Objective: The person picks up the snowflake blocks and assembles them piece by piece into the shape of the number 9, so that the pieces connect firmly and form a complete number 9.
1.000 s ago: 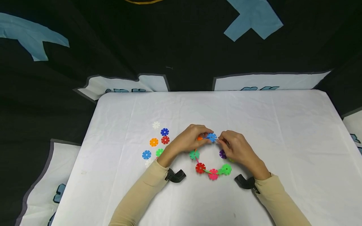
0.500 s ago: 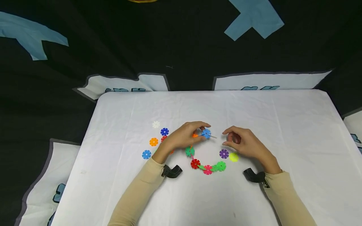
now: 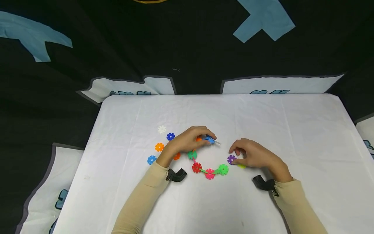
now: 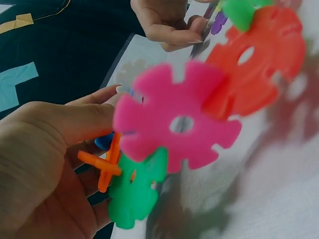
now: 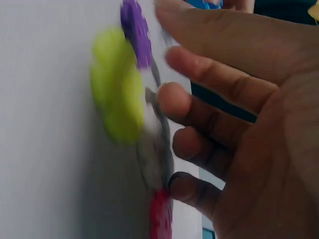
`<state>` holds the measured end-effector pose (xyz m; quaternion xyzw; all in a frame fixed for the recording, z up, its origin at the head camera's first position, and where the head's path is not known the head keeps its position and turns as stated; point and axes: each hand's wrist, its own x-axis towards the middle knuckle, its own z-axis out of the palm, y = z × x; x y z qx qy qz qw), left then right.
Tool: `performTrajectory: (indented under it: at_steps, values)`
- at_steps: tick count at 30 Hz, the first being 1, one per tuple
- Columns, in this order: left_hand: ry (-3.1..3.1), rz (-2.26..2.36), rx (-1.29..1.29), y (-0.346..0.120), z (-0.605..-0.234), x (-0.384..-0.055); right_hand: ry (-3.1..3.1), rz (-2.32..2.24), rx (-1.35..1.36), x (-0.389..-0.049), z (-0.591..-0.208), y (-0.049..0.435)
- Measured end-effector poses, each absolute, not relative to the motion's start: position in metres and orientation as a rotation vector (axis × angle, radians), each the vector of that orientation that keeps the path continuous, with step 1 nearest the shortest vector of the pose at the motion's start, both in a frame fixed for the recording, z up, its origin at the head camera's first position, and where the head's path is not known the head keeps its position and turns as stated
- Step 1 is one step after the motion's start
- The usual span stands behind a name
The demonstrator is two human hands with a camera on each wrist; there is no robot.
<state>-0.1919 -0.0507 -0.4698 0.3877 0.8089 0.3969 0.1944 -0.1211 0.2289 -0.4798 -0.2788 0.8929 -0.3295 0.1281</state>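
My left hand (image 3: 193,138) pinches the light blue end of a chain of slotted plastic flower discs, with a white disc (image 3: 217,142) edge-on beyond it. From there the chain curves through orange, teal-green (image 3: 192,155), red (image 3: 197,167), pink-red (image 3: 209,174) and green (image 3: 223,169). In the left wrist view a pink disc (image 4: 149,104) joins the teal one (image 4: 134,191). My right hand (image 3: 257,156) hovers at a loose purple disc (image 3: 231,159), fingers bent and spread, thumb tip right at its edge. A yellow disc (image 5: 114,84) lies beside the purple one, partly under the hand.
Loose discs lie left of my left hand on the white-covered table (image 3: 292,130): white (image 3: 162,129), dark blue (image 3: 170,136), orange (image 3: 159,147) and light blue (image 3: 151,159). Another orange disc (image 3: 177,156) shows beside the left wrist. A dark curtain (image 3: 190,48) hangs behind the table.
My right hand let go at the white disc, drew back to the right, then came down to the purple disc. The left hand shifted left, taking the chain with it.
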Motion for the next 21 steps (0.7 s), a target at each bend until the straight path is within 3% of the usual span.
performTrajectory:
  at_steps: [10,21]
  values:
    - [2.264,1.075,1.123,-0.0488,-0.4675,-0.1891,2.676,-0.828,-0.718,-0.1174,-0.4767,0.2184]
    - [2.369,0.979,1.149,-0.0456,-0.4681,-0.186,2.654,-1.131,-0.571,-0.1244,-0.4835,0.225]
